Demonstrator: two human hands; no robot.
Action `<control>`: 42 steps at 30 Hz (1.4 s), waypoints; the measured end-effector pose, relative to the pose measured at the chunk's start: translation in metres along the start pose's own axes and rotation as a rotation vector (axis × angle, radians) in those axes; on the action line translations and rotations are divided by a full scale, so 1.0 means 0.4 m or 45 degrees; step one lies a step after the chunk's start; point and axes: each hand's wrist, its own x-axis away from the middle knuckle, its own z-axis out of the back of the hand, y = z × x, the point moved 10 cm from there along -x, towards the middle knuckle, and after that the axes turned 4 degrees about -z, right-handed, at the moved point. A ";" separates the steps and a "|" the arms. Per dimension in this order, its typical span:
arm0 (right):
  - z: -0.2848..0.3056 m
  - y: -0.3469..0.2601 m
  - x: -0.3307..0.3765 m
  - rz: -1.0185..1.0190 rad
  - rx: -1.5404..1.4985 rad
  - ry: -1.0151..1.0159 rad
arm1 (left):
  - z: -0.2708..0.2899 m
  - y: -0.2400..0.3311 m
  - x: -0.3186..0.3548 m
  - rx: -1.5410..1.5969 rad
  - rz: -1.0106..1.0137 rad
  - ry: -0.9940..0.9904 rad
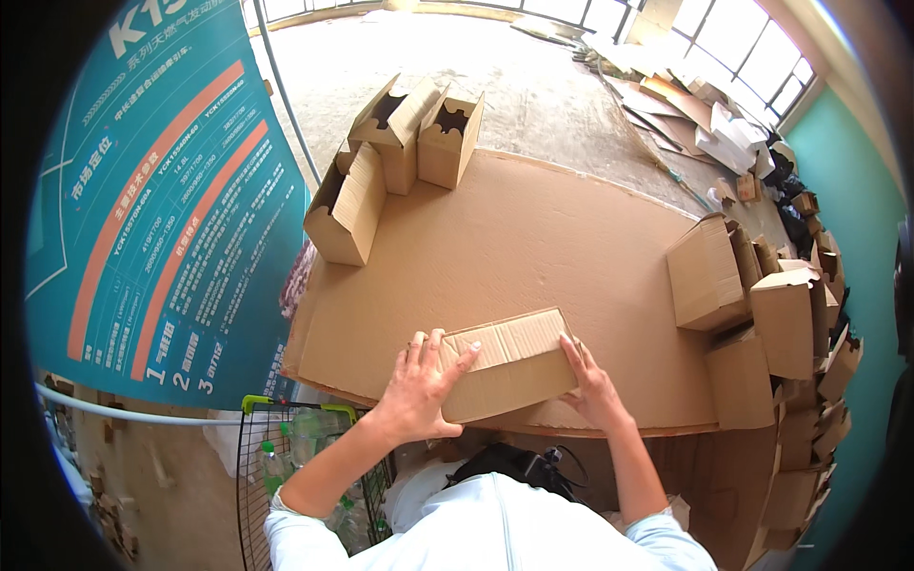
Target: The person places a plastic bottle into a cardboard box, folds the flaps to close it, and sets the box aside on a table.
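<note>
A small brown cardboard box (509, 364) lies on a large cardboard sheet (514, 238) that covers the table, close to its near edge. My left hand (419, 385) presses flat on the box's left end, fingers spread over its top and side. My right hand (592, 381) holds the box's right end, fingers along its side. The box sits between both hands with its flaps folded shut on top.
Three open-topped boxes (400, 162) stand at the sheet's far left. A pile of several boxes (771, 324) runs down the right side. A teal banner (162, 190) hangs at left. A wire basket (305, 457) with bottles stands below left. Flattened cardboard (685, 105) litters the floor beyond.
</note>
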 end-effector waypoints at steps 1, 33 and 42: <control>0.003 -0.006 -0.041 0.044 0.016 -0.041 | 0.001 -0.009 0.001 0.002 0.062 0.031; -0.202 0.054 -0.495 -0.173 -0.261 -0.168 | 0.142 -0.437 -0.305 -0.315 1.168 0.716; -0.367 -0.059 -0.673 -0.434 -1.514 -0.207 | 0.133 -0.372 -0.248 -0.371 1.093 0.682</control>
